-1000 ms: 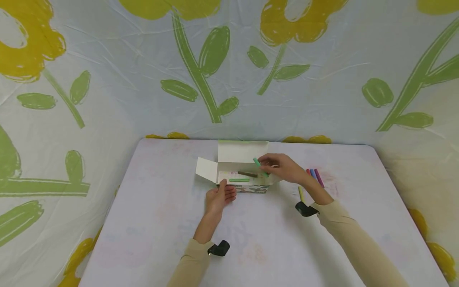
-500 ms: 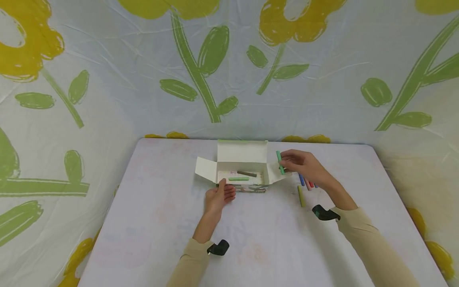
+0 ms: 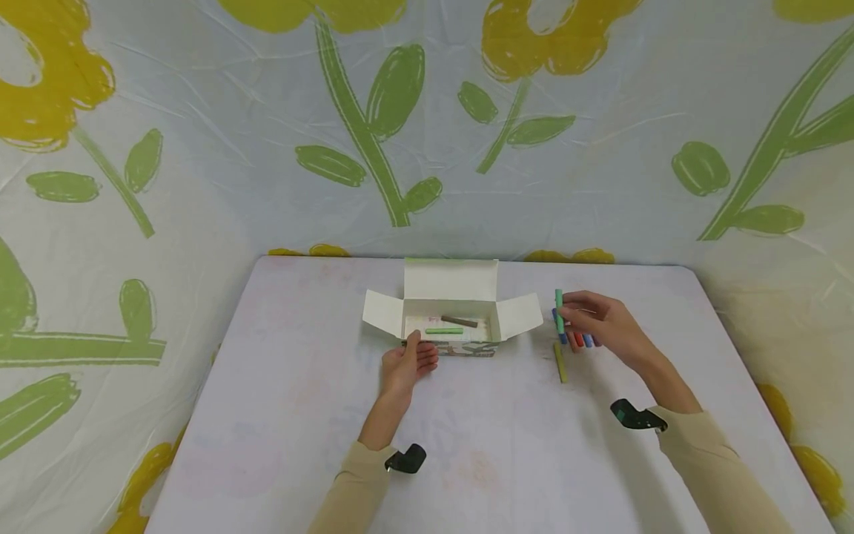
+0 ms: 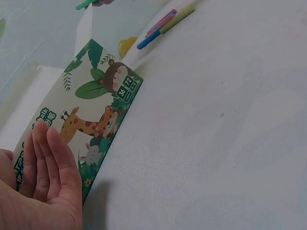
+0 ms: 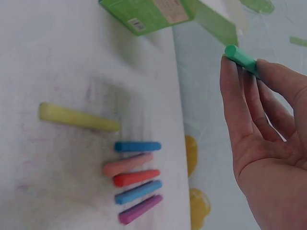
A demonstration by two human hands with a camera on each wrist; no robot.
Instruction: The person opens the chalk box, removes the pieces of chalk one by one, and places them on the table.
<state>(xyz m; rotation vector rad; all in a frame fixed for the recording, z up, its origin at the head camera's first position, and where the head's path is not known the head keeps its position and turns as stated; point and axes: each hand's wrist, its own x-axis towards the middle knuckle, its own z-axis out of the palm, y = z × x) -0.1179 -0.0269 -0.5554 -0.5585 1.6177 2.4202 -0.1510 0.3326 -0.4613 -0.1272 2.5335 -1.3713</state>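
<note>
My right hand (image 3: 603,322) pinches a green chalk stick (image 5: 241,58) between thumb and fingertips, raised over the chalk sticks at the right of the table. On the table below lie blue, pink, red, light blue and purple sticks in a row, the red chalk (image 5: 137,178) in the middle. A yellow-green chalk (image 3: 560,363) lies apart, nearer the person. The cardboard box (image 4: 91,115) with printed animals stands with its flaps spread. Inside it are a brown chalk (image 3: 459,322) and a light green chalk (image 3: 444,331). My left hand (image 3: 402,368) holds the box's front wall, thumb over the rim, fingers along the outside.
The box's right flap (image 3: 520,316) sticks out toward the chalk row. A pale cloth covers the table (image 3: 467,445), with faint coloured smudges. Behind the table's far edge hangs a flower-printed curtain (image 3: 253,148).
My right hand has carried the green chalk from over the box to the right, above the chalk row. The left hand stays at the box.
</note>
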